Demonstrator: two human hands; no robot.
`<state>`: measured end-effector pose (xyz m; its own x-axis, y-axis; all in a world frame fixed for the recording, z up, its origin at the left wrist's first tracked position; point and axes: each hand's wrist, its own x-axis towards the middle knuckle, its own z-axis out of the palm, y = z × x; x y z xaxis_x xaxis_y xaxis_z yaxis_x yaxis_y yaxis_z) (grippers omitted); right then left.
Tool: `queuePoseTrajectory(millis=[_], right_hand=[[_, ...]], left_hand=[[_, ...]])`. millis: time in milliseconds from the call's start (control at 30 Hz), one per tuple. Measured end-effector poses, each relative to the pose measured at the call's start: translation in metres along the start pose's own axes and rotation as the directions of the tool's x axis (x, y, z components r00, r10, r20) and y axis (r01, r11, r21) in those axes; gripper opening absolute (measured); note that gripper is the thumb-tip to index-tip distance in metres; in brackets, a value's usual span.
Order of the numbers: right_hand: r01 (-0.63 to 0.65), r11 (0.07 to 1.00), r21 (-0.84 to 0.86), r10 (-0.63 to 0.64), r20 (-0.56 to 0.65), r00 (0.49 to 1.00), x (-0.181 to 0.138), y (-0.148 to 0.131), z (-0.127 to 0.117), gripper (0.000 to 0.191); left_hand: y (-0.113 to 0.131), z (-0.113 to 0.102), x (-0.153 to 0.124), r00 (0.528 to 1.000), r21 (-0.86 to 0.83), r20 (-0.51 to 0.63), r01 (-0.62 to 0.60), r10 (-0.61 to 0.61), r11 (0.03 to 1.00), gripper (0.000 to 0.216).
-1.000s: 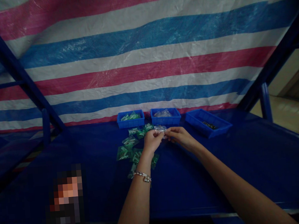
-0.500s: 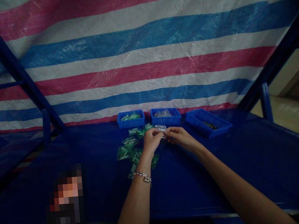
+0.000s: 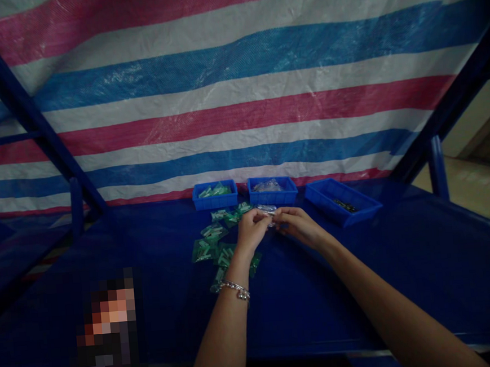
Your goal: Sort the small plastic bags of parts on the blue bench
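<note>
Spreading before a striped tarp (image 3: 238,93), a blue table (image 3: 363,287) fills the lower frame; at its centre, the left hand (image 3: 252,230) and right hand (image 3: 298,227) pinch a small clear plastic bag (image 3: 266,209), its long axis running sideways.

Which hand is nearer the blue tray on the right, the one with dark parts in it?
The right hand. It is to the left of and in front of the blue plastic tray, not touching it. The left hand is farther away, on the far side of the right hand from the tray.
</note>
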<state>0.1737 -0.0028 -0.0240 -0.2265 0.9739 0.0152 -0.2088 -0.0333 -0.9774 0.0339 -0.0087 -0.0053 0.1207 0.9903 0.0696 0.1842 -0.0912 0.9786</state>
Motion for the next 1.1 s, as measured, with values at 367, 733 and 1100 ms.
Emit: queuePoseTrajectory(millis=[367, 733, 1100], right_hand=[[0.006, 1.000, -0.014, -0.007, -0.045, 0.999, -0.001, -0.003, 0.003, 0.018], [0.005, 0.995, -0.099, -0.010, -0.055, 0.998, -0.001, -0.001, 0.001, 0.025], [0.112, 0.988, -0.111, -0.120, -0.069, 0.990, 0.002, 0.002, -0.002, 0.024]], left_hand=[[-0.008, -0.001, 0.005, 0.992, 0.104, -0.042, -0.110, 0.115, 0.988, 0.017], [-0.015, -0.001, 0.010, 0.982, 0.071, -0.105, -0.148, 0.155, 0.986, 0.016], [-0.005, 0.000, 0.003, 0.999, -0.029, -0.031, -0.020, 0.019, 0.999, 0.016]])
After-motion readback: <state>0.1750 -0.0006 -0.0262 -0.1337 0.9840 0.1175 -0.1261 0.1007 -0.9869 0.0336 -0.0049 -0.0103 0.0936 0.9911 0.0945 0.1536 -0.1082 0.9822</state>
